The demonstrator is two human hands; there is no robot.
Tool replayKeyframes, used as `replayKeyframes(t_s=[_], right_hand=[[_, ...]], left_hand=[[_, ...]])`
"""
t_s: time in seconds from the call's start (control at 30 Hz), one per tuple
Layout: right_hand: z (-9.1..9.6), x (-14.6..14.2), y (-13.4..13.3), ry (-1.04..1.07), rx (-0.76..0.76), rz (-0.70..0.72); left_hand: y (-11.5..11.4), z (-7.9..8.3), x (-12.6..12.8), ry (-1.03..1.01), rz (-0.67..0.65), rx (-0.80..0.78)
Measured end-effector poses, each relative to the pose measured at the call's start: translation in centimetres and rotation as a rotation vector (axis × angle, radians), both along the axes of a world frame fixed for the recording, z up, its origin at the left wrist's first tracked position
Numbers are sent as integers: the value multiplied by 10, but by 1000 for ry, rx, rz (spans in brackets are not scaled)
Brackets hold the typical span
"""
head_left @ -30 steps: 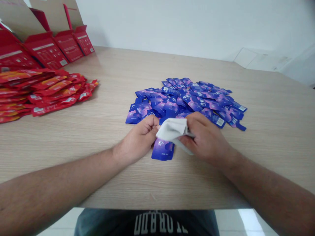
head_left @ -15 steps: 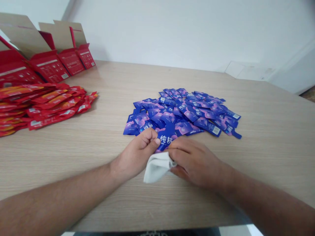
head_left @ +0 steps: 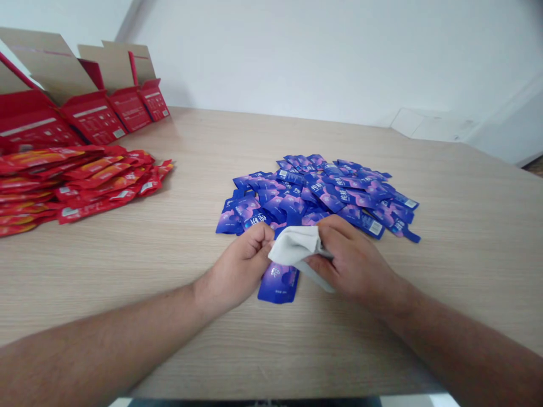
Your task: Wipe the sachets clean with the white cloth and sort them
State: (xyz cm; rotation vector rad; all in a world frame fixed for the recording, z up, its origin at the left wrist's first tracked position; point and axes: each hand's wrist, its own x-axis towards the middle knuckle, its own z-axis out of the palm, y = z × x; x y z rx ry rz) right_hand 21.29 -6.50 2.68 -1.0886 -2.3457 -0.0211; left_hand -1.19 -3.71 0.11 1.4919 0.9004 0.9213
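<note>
My left hand (head_left: 241, 264) pinches the upper end of a blue-purple sachet (head_left: 279, 284), whose lower end hangs below my hands onto or just over the table. My right hand (head_left: 351, 260) is shut on a white cloth (head_left: 294, 246), which covers the sachet's upper part and touches my left fingers. The cloth hides most of that sachet's top. Just beyond my hands lies a loose heap of similar blue-purple sachets (head_left: 318, 189), and my right fingers are close to its near edge.
A pile of red sachets (head_left: 89, 183) lies on the light wood table (head_left: 462, 254) at the left. Open red cartons (head_left: 95, 118) with tan flaps stand behind that pile, at the far left edge. A white wall rises behind the table.
The cloth has moved up from below my hands to cover the sachet's upper part. The sachet now points down toward me instead of up toward the heap.
</note>
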Motion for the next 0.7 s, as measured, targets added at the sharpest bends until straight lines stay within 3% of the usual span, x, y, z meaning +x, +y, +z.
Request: replayKeyframes(t_s=[0.13, 0.2, 0.3, 0.47, 0.63, 0.7], right_hand=[[-1, -3, -5, -114, -55, 224], [-1, -3, -5, -94, -41, 187], [-1, 0, -1, -3, 3, 22], [-2, -4, -3, -104, -60, 224], [-1, -1, -1, -2, -6, 11], [-2, -2, -1, -29, -16, 68]], left_hand=[[0, 1, 0, 21, -14, 9], [0, 1, 1, 14, -15, 5], [0, 0, 1, -17, 10, -10], [0, 0, 1, 13, -9, -6], [-1, 0, 2, -25, 2, -37], [-1, 1, 2, -16, 7, -31]])
